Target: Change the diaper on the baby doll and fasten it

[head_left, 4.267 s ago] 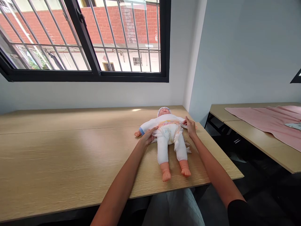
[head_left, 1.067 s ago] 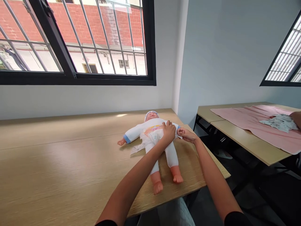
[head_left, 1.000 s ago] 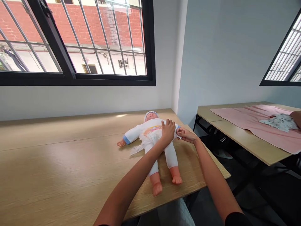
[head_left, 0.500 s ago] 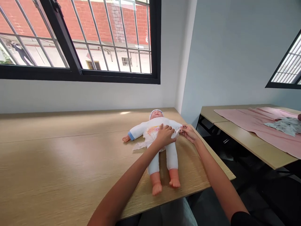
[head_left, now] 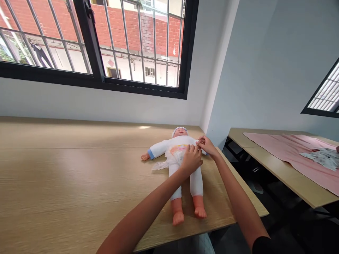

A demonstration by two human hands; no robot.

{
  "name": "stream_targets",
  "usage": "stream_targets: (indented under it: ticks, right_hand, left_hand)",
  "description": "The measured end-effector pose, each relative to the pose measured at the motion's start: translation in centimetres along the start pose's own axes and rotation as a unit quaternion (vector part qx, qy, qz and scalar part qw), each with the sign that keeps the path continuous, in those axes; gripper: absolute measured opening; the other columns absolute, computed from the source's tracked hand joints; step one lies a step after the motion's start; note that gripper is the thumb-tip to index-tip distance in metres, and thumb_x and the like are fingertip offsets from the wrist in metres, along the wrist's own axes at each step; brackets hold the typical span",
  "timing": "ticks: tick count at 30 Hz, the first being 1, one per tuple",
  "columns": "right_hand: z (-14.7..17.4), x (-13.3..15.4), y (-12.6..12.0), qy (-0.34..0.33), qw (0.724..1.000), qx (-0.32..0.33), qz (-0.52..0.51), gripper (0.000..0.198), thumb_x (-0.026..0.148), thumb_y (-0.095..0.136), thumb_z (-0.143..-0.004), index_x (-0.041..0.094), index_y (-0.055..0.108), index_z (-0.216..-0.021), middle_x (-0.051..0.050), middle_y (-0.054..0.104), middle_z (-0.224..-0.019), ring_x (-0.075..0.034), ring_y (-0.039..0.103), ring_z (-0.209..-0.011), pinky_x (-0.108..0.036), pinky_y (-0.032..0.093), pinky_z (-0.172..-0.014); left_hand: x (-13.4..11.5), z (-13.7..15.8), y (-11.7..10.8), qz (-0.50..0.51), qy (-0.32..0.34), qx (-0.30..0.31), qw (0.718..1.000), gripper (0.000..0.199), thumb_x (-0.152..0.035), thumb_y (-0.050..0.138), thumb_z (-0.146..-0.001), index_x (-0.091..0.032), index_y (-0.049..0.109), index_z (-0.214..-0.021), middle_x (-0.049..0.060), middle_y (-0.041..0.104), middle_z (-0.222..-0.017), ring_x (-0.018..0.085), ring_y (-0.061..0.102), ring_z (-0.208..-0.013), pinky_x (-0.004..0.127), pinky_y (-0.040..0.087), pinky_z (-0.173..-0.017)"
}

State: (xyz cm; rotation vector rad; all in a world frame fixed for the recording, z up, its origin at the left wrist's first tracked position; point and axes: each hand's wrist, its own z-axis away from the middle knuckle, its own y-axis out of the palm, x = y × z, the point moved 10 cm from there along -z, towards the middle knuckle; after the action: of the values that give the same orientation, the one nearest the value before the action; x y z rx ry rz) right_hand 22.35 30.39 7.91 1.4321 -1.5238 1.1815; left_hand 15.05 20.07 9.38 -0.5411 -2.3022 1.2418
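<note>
Pale grey-white walls (head_left: 265, 70) meet at a corner, with a black-framed, barred window (head_left: 91, 46) on the left-hand side. Below it: light wood-grain table (head_left: 79, 183). To the right, a second, separate wood-topped table (head_left: 255, 157) bears a spread pink cloth (head_left: 278, 151). Baby doll in a white suit with blue cuffs (head_left: 180, 140): on its back on the nearer table, by the right-hand end, head toward the wall, bare feet toward the viewer. White disposable diaper with orange print (head_left: 172, 153) at the doll's waist, over the suit; one flap lies out on the table. Left hand (head_left: 192, 159): palm down across the diaper front, fingers slightly curved; cannot tell whether they grip. Right hand (head_left: 207, 145): near the doll's left arm, thumb and fingertips close together; cannot tell what, if anything, is pinched.
</note>
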Motion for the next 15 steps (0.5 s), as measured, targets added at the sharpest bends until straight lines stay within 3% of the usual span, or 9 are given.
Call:
stream_targets:
  ticks: [4, 11, 15]
  right_hand:
    - [0.4, -0.3, 0.2, 0.006, 0.999, -0.048, -0.007, 0.042, 0.037, 0.079, -0.056, 0.021, 0.049, -0.081, 0.005, 0.059, -0.064, -0.013, 0.060, -0.056, -0.026, 0.047, -0.055]
    - [1.8, -0.1, -1.3, 0.019, 0.992, -0.111, -0.062, 0.047, 0.035, 0.084, -0.051, 0.021, 0.048, -0.078, 0.007, 0.057, -0.055, -0.015, 0.064, -0.054, -0.025, 0.050, -0.055]
    - [2.2, 0.1, -0.3, 0.009, 0.993, -0.093, -0.069, 0.048, 0.038, 0.084, -0.051, 0.022, 0.048, -0.078, 0.006, 0.059, -0.057, -0.016, 0.064, -0.054, -0.027, 0.053, -0.057]
  left_hand:
    - [-0.7, 0.8, -0.8, -0.068, -0.042, -0.055, 0.995, 0.037, -0.024, 0.047, -0.090, 0.000, 0.059, -0.115, 0.025, 0.061, -0.117, 0.035, 0.055, -0.113, 0.048, 0.041, -0.095]
    - [-1.8, 1.1, -0.2, -0.095, -0.014, -0.032, 0.995, 0.032, -0.008, 0.038, -0.090, 0.000, 0.065, -0.105, 0.028, 0.063, -0.114, 0.032, 0.061, -0.107, 0.044, 0.047, -0.085]
    - [-2.1, 1.1, -0.1, -0.107, -0.003, -0.021, 0.994, 0.031, -0.007, 0.038, -0.090, -0.002, 0.066, -0.104, 0.025, 0.065, -0.111, 0.031, 0.062, -0.106, 0.043, 0.048, -0.084]
